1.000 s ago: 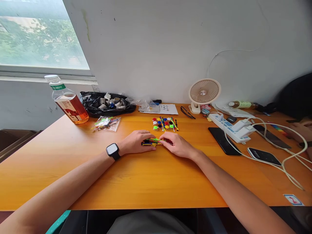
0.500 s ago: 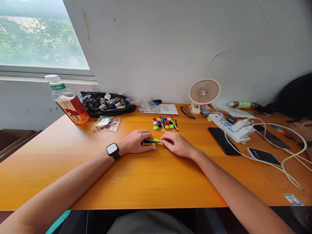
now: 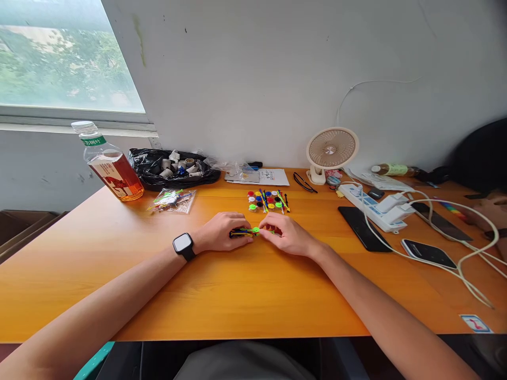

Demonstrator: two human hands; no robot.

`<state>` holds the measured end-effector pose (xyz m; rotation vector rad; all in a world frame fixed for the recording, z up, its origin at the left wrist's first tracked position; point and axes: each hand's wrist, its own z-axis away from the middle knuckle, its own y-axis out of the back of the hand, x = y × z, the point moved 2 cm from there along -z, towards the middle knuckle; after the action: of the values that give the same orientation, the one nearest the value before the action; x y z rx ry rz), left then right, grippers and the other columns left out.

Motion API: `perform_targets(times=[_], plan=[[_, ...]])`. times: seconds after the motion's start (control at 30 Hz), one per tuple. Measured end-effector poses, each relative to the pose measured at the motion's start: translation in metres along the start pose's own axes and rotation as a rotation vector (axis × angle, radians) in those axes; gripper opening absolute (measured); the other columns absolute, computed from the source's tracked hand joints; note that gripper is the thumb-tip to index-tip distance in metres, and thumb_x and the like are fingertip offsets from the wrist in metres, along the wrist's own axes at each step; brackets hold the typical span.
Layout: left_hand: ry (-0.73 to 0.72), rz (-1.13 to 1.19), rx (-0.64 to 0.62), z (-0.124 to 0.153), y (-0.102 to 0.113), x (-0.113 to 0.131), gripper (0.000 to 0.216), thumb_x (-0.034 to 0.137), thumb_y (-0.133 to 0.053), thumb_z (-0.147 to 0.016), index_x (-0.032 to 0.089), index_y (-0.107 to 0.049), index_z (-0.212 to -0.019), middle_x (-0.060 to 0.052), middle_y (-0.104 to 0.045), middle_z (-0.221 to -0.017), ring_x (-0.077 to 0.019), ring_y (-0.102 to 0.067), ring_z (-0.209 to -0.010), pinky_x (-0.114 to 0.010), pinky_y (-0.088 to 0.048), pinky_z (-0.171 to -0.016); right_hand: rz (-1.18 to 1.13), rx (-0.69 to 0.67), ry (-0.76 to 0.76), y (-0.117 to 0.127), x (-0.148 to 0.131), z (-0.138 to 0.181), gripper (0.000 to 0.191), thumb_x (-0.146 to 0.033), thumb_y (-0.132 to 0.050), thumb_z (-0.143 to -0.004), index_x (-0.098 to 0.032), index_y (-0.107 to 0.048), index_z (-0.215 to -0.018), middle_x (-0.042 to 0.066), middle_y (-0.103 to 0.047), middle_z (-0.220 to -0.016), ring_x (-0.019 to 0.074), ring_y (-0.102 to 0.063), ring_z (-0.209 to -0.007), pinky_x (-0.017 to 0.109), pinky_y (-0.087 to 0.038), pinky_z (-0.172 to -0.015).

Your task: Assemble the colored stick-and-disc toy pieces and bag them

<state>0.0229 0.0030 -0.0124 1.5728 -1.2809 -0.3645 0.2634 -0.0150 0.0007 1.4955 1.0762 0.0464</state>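
Note:
My left hand [image 3: 226, 231], a dark smartwatch on its wrist, curls around a bundle of thin coloured plastic arrow pointers [image 3: 241, 232] just above the tabletop. From the right, my right hand [image 3: 285, 234] pinches a green arrow pointer [image 3: 256, 230] with a round hub, at the bundle's right end. The fingers partly hide the bundle. Just beyond the hands lie rows of round caps [image 3: 252, 208] in red, white, blue, black, yellow and green. More arrow pointers [image 3: 284, 200] lie across and beside those caps.
A clear bag of coloured pieces [image 3: 174, 200] and a tea bottle [image 3: 114, 174] stand left, near a black plastic bag [image 3: 148, 174]. Behind are papers [image 3: 273, 177] and a small fan [image 3: 331, 150]. Right are a power strip [image 3: 370, 208], phones, cables and another person's hand [image 3: 489, 211].
The green pointer's hub has shifted slightly right, between my right fingertips. A yellow pointer that stuck out in front now shows less. My left hand has hardly moved.

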Motion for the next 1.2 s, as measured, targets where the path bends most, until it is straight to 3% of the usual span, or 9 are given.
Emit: perform_targets(times=[0.13,0.37,0.67,1.2], plan=[[0.011,0.024,0.010,0.0002,-0.0033,-0.0002,0.030,0.047,-0.065,-0.102,0.022,-0.076,-0.114,-0.007,-0.074,-0.096,-0.0182,-0.070,-0.085,-0.028,-0.051,-0.076,0.015,-0.007,0.033,-0.0036,-0.0028,0.0002,0.027,-0.039,-0.075,-0.096,-0.021,-0.072,-0.116,0.007,-0.074,-0.107,0.0228,-0.067,-0.095,0.034,-0.053,-0.084],[0.038,0.060,0.004,-0.0008,-0.0017,0.0004,0.033,0.049,-0.066,-0.100,0.021,-0.074,-0.115,-0.007,-0.075,-0.100,-0.0182,-0.071,-0.087,-0.028,-0.052,-0.077,0.043,-0.034,0.053,-0.0047,-0.0075,0.0000,0.020,-0.031,-0.068,-0.101,-0.023,-0.073,-0.119,0.009,-0.075,-0.114,0.0252,-0.070,-0.106,0.037,-0.054,-0.094],[0.018,-0.010,-0.010,-0.0010,-0.0042,-0.0004,0.031,0.047,-0.058,-0.106,0.023,-0.078,-0.105,-0.007,-0.072,-0.093,-0.0177,-0.069,-0.083,-0.027,-0.049,-0.076,0.115,-0.017,0.066,-0.0075,-0.0088,0.0004,0.016,-0.029,-0.064,-0.103,-0.022,-0.073,-0.114,0.009,-0.075,-0.107,0.0241,-0.070,-0.098,0.035,-0.052,-0.086],[0.042,0.003,-0.023,-0.0006,-0.0028,0.0005,0.034,0.051,-0.061,-0.103,0.022,-0.076,-0.110,-0.006,-0.073,-0.095,-0.0170,-0.069,-0.082,-0.027,-0.049,-0.073,0.111,-0.020,0.069,-0.0092,-0.0074,0.0002,0.016,-0.027,-0.063,-0.104,-0.022,-0.073,-0.116,0.009,-0.076,-0.108,0.0241,-0.070,-0.098,0.034,-0.052,-0.086]])
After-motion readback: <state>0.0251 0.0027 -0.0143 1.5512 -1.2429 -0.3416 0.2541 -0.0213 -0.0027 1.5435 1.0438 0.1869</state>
